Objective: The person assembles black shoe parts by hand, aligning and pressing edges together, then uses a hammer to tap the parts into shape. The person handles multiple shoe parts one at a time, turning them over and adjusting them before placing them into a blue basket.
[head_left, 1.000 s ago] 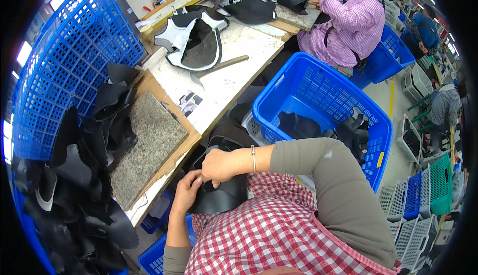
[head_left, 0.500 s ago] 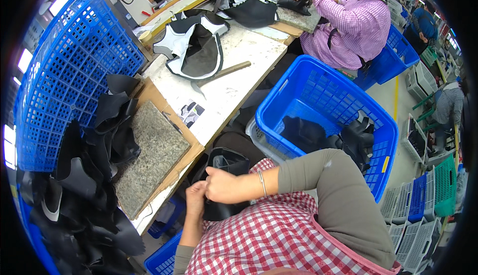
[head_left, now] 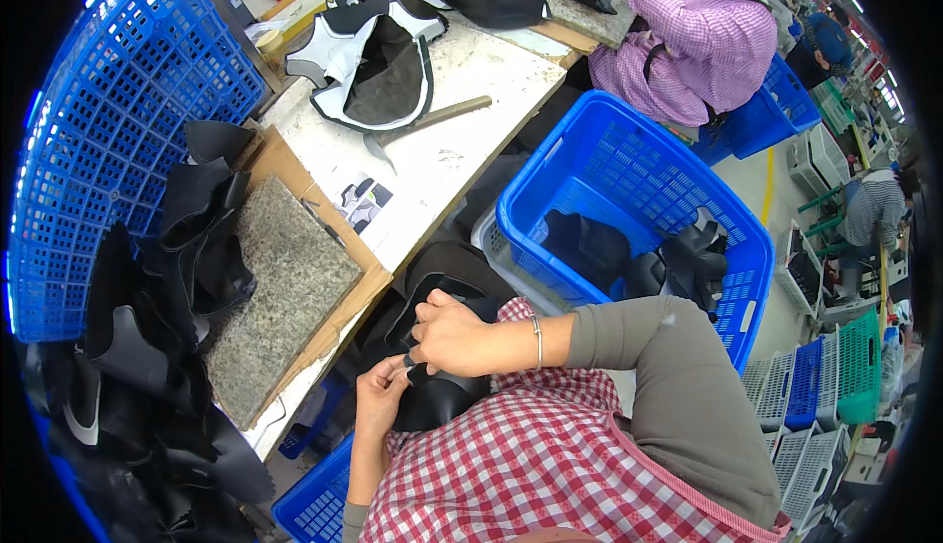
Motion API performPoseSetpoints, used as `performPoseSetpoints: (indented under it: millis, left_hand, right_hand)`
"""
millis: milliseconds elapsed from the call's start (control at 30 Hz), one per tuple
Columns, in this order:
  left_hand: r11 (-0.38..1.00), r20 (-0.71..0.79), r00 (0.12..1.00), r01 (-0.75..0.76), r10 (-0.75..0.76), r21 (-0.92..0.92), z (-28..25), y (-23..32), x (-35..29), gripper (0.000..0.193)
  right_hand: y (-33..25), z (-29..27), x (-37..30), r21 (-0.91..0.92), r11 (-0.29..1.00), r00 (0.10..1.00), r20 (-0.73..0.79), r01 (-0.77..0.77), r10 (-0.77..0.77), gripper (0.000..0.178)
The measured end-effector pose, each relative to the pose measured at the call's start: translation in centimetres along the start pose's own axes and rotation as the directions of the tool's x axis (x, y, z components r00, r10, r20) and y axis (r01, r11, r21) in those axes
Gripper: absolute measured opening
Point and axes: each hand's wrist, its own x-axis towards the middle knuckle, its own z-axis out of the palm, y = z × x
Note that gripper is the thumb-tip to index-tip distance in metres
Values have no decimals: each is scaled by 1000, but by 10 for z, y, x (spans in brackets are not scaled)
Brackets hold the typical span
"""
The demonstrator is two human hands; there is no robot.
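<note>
Over my lap I hold a black leather shoe upper (head_left: 439, 403), partly hidden by my hands and the checked apron. The fingertips of my left hand (head_left: 378, 396) pinch its edge on the left side. Just to the right and above, my right hand (head_left: 452, 337) is closed with curled fingers on the same upper, and a small dark bit of it shows between the two hands. More black uppers (head_left: 138, 346) lie heaped to the left of a speckled stone slab (head_left: 285, 287) at the table's near end.
A hammer (head_left: 442, 115) lies on the white table (head_left: 432, 174) beside a black-and-white lined piece (head_left: 378, 81). One blue basket (head_left: 629, 120) with black pieces stands to my right; another blue basket (head_left: 128, 140) leans at left. A co-worker in a pink checked shirt (head_left: 688, 37) sits beyond.
My right hand has shifted a little right and its fingers have moved on the upper, so a dark edge now shows between my hands. The whole view has tilted slightly.
</note>
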Motion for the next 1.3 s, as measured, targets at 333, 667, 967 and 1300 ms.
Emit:
performPoseSetpoints:
  millis: [333,667,967,1300]
  left_hand:
    - [1000,-73,997,-3,2,-10,1,-2,0,24]
    - [956,-120,990,34,-71,-291,6,2,-3,21]
    - [933,-138,990,-13,-39,-358,11,-6,-1,21]
    - [915,-93,995,-13,-27,-403,10,-14,-1,23]
  right_hand:
    - [5,-6,0,55,998,999,-45,-22,24,29]
    - [16,-20,3,370,918,989,18,-141,145,24]
    - [11,-30,9,296,935,974,169,-196,151,25]
    - [11,-27,11,311,933,978,155,-180,137,24]
